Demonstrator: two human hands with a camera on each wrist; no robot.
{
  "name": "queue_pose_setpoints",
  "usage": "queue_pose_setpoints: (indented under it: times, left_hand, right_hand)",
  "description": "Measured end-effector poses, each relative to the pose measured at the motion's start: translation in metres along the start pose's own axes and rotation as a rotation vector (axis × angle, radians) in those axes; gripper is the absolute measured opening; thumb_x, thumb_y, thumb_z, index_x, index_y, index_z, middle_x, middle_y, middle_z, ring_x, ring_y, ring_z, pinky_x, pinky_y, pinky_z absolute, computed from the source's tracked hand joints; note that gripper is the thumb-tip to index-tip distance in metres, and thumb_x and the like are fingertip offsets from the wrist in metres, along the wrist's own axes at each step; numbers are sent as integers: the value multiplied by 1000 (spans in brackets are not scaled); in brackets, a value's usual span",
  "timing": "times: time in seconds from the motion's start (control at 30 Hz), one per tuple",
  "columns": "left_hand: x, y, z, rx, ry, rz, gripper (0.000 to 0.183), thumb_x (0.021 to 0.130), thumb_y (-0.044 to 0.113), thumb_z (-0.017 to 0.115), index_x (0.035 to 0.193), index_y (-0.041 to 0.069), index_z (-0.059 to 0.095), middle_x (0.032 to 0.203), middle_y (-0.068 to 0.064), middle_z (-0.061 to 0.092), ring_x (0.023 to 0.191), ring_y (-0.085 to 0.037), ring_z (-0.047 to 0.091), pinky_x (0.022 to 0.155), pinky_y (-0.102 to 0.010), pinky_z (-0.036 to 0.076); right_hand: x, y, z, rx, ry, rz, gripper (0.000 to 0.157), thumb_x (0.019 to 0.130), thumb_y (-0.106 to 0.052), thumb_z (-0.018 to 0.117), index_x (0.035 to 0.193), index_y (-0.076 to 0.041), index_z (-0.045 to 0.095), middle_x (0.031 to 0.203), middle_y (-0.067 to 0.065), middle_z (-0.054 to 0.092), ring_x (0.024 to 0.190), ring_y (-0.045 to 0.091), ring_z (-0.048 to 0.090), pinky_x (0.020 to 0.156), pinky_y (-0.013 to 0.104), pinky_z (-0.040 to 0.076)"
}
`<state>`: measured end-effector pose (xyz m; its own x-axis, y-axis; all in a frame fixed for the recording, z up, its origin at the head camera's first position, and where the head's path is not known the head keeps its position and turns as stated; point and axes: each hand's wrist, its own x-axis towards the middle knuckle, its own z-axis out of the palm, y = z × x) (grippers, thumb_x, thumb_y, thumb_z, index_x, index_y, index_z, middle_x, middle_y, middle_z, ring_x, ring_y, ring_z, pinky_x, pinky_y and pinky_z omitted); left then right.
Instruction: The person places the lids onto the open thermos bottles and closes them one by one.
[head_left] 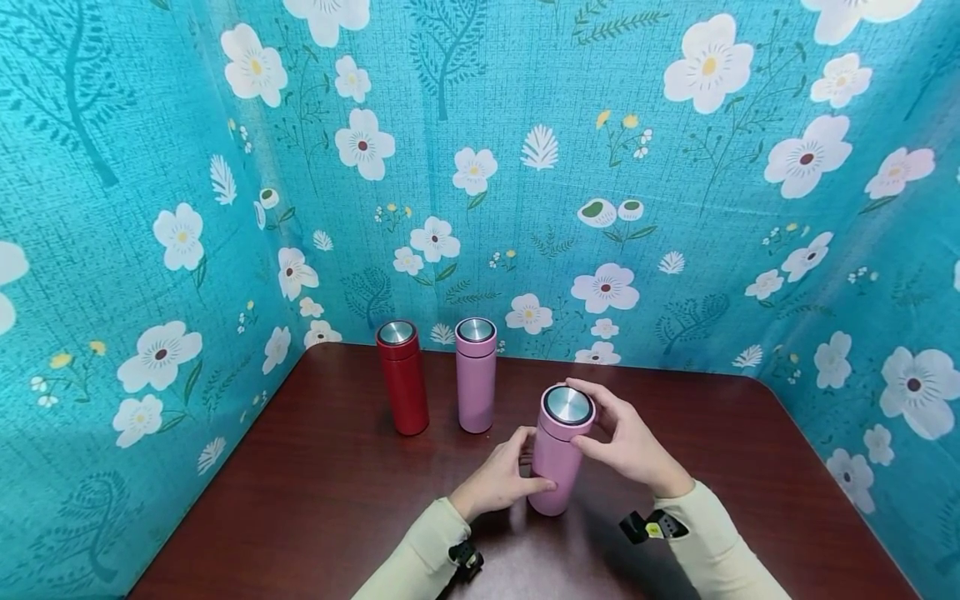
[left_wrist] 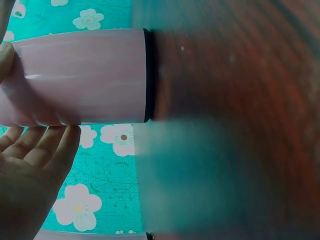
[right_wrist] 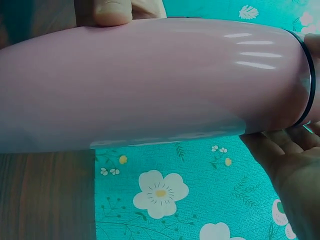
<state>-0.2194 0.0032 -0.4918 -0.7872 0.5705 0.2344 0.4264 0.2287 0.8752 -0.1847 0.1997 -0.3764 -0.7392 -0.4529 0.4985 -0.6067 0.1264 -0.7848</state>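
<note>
A pink thermos flask (head_left: 553, 467) with a silver-topped lid (head_left: 567, 405) stands nearly upright before me, slightly tilted. My left hand (head_left: 497, 478) grips its body from the left, thumb in front and fingers behind. Around the lid end, my right hand (head_left: 626, 439) holds it from the right. In the left wrist view, the flask's dark base rim (left_wrist: 149, 75) lies close to the tabletop; whether they touch I cannot tell. The right wrist view shows the dark seam (right_wrist: 309, 80) below the lid, right fingers beside it, and my left thumb (right_wrist: 113, 12) on the body.
A red thermos flask (head_left: 406, 392) and a second pink thermos flask (head_left: 476, 390) stand upright behind and to the left of my hands. They share a dark reddish-brown table (head_left: 300, 500). A turquoise floral cloth (head_left: 510, 217) hangs along its back and sides.
</note>
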Motion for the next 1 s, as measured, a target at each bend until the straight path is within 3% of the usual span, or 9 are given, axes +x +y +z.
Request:
queue_pose_setpoints:
  times: [0.5,0.77,1.0]
  left_hand:
    - [1,1,3,22,13,-13,62,71,35,72,120,25,36,113,9,49,101,-6,51,84,-23,42]
    - [2,2,2,31,21,-21,63,71,36,72,121,23,36,114,8,48,101,-6,50,84,-24,42]
    - [3,1,4,18,13,-38,63,71,38,70,121,22,35,115,9,47,106,-6,47,88,-26,40]
  right_hand:
    - [3,1,3,-38,96,-2,63,66,4,73,120,4,40,111,16,50,93,22,55,73,32,49]
    - [3,-2,1,1,-3,-27,64,75,10,60,131,4,29,129,19,37,107,28,48,81,33,46]
    - [2,-1,-2,10,-9,-30,61,74,12,60,128,7,33,119,19,45,98,28,53,76,34,48]
